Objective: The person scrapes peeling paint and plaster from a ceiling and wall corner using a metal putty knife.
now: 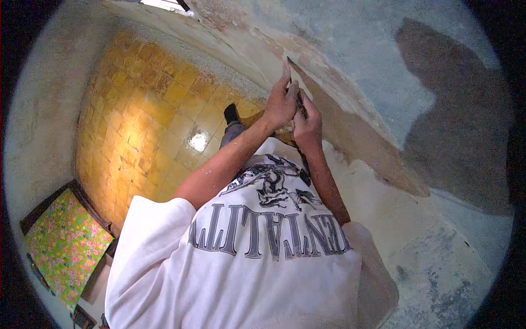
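A slim dark hand tool (300, 103), perhaps a scraper, runs between my two hands at the wall. Its kind is hard to make out. My right hand (308, 122) is closed around its lower part, fingers wrapped. Just above and to the left, my left hand (281, 103) steadies the tool, index finger stretched along it toward the pointed dark tip. That tip meets or nearly meets the wall (334, 77), where a worn, peeling band of plaster shows. Part of the tool is hidden behind my fingers.
Yellow glossy floor tiles (164, 104) spread out at the left, with my dark-shod foot (231, 113) on them. A piece of furniture with a green floral cover (68, 241) stands at the lower left. My shadow (455, 120) falls on the bluish wall at right.
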{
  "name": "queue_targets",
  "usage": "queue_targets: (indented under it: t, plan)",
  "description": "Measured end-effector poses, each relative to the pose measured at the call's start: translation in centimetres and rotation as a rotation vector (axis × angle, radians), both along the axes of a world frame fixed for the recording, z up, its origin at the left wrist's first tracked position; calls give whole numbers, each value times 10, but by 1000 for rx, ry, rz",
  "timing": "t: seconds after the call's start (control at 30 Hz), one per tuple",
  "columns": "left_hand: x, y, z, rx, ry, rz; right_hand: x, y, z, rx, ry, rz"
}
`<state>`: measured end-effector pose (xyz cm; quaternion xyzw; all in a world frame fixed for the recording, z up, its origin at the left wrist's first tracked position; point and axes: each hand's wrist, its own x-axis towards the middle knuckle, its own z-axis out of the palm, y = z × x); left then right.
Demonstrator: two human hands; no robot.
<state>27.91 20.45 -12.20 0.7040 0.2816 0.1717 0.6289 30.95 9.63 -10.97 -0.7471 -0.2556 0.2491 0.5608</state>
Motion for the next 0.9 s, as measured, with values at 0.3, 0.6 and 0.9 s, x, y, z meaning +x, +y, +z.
queue_targets:
  t: [0.3, 0.6, 0.9]
  plan:
    - [3, 2, 15, -49, -19, 4, 6, 0, -4, -28, 44, -9]
    - [5, 15, 14, -57, 14, 38, 7, 20, 2, -38, 13, -76]
    - [-7, 3, 22, -108, -64, 28, -6, 2, 3, 23, -70, -10]
